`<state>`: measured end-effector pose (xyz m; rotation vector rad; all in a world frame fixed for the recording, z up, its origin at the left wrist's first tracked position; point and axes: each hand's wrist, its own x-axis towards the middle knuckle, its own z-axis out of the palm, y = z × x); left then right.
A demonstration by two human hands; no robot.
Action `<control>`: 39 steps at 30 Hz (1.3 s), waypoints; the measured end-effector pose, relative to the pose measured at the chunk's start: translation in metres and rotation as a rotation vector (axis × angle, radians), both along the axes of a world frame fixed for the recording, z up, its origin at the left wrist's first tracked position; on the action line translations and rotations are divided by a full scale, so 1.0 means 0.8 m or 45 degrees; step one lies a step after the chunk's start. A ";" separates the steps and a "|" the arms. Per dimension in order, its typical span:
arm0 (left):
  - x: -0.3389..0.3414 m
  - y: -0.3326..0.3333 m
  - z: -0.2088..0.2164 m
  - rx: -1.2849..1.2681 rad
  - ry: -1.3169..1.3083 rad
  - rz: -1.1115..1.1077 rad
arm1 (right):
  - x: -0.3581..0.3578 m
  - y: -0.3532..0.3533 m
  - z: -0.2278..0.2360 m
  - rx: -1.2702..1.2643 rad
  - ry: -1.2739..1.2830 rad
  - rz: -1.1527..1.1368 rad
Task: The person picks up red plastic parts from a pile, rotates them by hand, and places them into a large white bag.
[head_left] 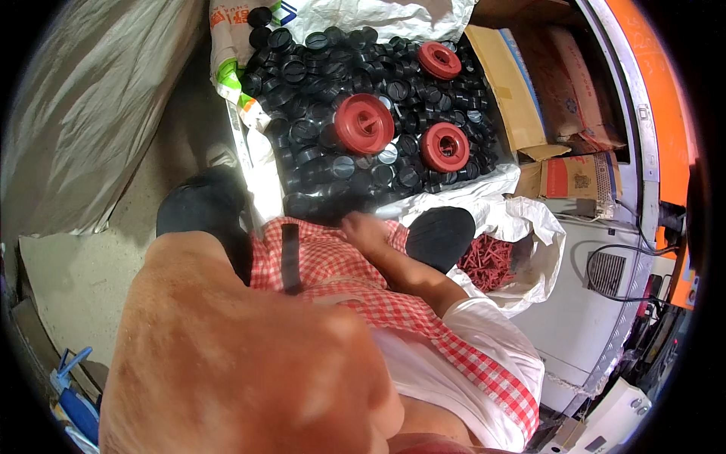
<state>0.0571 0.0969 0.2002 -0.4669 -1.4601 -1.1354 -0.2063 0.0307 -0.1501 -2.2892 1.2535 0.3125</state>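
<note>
My left hand [302, 363] is raised very close to the camera, large and blurred in the lower left. Its fingers do not show, so any grip is hidden. Low over my lap, by the red-and-white checked apron [340, 257], is my right hand [364, 231], smeared by motion, its fingers unclear. Just beyond it lies a heap of black round plastic caps [325, 83] in a container lined with white woven sacking [265, 174]. Three red round plastic parts rest on the caps: a wide one [364, 125], a ring-shaped one [445, 147] and another [439, 60] farther back.
A white sack [541, 246] of thin red plastic pieces [488, 263] stands right of my knee [442, 238]. Cardboard boxes [510, 91] and a grey machine housing [560, 303] with a black cable [594, 265] line the right. Pale sheeting [83, 113] hangs at left.
</note>
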 end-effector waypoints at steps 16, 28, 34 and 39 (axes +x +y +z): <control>0.002 0.002 0.009 0.053 -0.043 0.027 | -0.002 -0.003 0.002 -0.003 -0.025 -0.007; -0.007 0.017 0.009 0.080 -0.055 0.159 | -0.003 -0.002 -0.002 -0.022 -0.049 -0.037; -0.014 0.017 0.006 0.072 -0.054 0.184 | -0.008 -0.005 -0.003 -0.041 -0.036 -0.041; 0.003 0.023 0.008 0.093 0.017 0.311 | 0.009 0.001 0.011 0.001 -0.044 -0.042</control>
